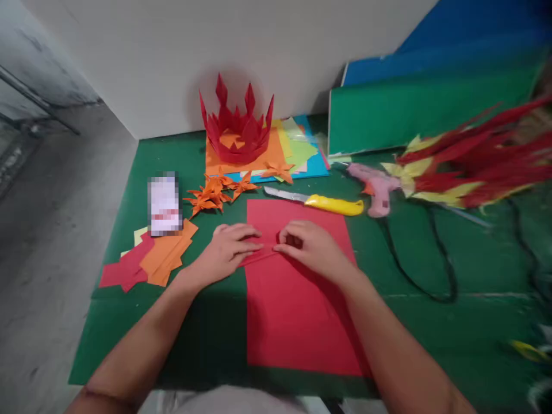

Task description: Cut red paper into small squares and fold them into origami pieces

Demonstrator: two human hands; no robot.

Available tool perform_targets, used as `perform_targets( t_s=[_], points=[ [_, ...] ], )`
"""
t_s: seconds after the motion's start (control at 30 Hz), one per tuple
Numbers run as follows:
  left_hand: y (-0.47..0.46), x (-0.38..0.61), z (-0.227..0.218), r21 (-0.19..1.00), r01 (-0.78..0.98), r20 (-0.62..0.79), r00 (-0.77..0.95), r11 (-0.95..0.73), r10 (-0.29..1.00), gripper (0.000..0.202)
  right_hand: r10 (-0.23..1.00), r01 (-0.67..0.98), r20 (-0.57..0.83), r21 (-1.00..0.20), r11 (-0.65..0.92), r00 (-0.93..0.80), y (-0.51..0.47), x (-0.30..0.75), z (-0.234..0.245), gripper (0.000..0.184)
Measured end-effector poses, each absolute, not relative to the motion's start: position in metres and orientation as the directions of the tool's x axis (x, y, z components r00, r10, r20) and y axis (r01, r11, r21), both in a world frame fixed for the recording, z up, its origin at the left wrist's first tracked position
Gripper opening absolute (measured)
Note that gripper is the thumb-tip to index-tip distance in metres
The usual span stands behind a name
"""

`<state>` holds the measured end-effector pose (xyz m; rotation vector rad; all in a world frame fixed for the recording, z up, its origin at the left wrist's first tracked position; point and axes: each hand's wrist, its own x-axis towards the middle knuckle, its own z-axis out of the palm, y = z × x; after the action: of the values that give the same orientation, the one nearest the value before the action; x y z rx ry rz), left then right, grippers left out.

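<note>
Red paper folded piece (pixel 260 254) sat on the big red sheet (pixel 297 310), pinched at one end by my left hand (pixel 226 250), fingers nearly straight, and at the other by my curled right hand (pixel 313 247). It looked narrow and creased, with most folds probably left, unlike the finished orange flowers (pixel 211 195).

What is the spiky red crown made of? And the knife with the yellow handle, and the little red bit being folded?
Spiky red crown: looks like matt paper, with flat points and sharp creases. Yellow-handled knife: dull grey blade, likely metal; smooth, slightly glossy handle, probably plastic. Small red folded piece: thin matt paper, it seems, creased into a narrow strip.
</note>
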<state>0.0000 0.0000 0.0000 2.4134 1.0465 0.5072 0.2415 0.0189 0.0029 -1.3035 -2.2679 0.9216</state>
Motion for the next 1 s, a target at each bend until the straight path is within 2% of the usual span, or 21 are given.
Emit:
perform_targets(
  t_s=[0.2,0.7,1.0],
  points=[
    [0.0021,-0.0012,-0.0017,0.54,0.571,0.152,0.656,-0.618,0.739,0.037,0.859,0.624,0.0,-0.687,0.371,-0.511,0.0176,0.2411,0.0047,0.024],
    [0.0015,0.0005,0.0015,0.523,0.574,0.171,0.653,-0.63,0.738,0.034,0.847,0.626,0.008,-0.67,0.399,-0.531,0.018,0.242,0.0047,0.022],
    [0.0017,0.0019,0.0042,0.53,0.58,0.154,0.652,-0.619,0.743,0.033,0.808,0.61,0.032,-0.639,0.469,-0.588,0.0158,0.2356,0.0049,0.022]
  ],
)
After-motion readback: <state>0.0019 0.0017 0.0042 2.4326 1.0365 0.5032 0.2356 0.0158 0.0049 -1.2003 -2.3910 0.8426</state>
